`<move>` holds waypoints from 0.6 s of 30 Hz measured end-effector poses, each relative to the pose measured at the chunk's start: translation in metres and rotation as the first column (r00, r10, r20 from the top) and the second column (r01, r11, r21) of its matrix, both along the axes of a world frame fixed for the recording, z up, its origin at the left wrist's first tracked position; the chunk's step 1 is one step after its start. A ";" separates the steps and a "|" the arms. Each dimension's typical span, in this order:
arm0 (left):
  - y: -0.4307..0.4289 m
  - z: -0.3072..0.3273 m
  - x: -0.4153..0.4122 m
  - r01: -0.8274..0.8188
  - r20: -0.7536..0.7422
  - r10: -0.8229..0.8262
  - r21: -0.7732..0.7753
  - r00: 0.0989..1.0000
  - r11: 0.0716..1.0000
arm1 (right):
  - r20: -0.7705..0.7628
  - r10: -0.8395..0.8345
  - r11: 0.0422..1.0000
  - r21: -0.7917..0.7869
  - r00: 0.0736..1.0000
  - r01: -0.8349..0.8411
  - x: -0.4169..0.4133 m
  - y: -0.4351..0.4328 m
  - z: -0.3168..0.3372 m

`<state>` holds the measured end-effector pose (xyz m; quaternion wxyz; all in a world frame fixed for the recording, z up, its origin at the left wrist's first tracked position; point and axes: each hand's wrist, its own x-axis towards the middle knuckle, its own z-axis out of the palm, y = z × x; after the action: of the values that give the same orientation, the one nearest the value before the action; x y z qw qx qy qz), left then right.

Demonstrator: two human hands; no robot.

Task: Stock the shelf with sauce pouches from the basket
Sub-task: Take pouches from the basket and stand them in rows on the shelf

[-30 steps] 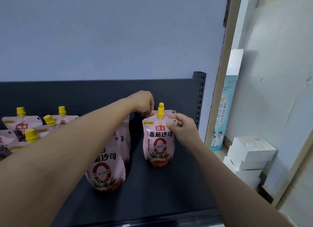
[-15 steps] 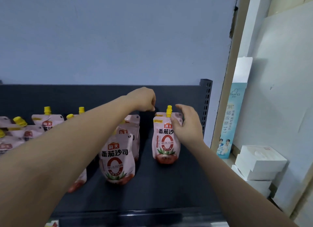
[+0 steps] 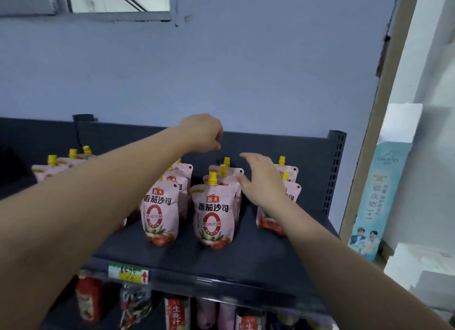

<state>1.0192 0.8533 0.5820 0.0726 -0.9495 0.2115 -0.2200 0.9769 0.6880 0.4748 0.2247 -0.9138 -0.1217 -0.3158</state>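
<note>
Hands over pouch rows on shelf [image 3: 258,258]

Left hand [image 3: 202,132] fisted, empty; right hand [image 3: 263,182] open, hiding the right pouches [image 3: 291,194]; bare front edge.

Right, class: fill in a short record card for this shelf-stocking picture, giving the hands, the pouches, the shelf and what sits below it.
left hand: loosely closed, raised above the pouches, holding nothing visible
right hand: open, fingers spread, between the pouch rows
sauce pouches: pink, yellow caps, upright in rows running front to back
shelf: dark, bare strip at front
price tag: on the shelf's front edge
lower shelf goods: partly visible
basket: not in view
</note>
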 end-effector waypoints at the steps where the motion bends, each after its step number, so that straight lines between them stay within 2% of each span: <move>1: 0.007 0.000 -0.004 -0.025 0.009 0.025 0.007 1.000 1.000 | -0.006 0.014 1.000 -0.013 1.000 -0.014 -0.001 0.005 0.001; 11: 0.016 -0.005 -0.022 -0.069 0.035 0.067 0.073 0.997 0.995 | -0.062 -0.040 0.998 -0.048 0.997 0.037 -0.004 0.000 0.000; 18: -0.027 -0.026 -0.003 0.020 -0.015 -0.018 0.144 1.000 0.989 | -0.231 -0.162 0.984 0.034 0.959 0.175 0.010 -0.049 -0.029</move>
<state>1.0166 0.8262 0.5557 0.1373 -0.9413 0.2362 -0.1983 0.9874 0.6390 0.4454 0.2340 -0.9446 -0.0084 -0.2302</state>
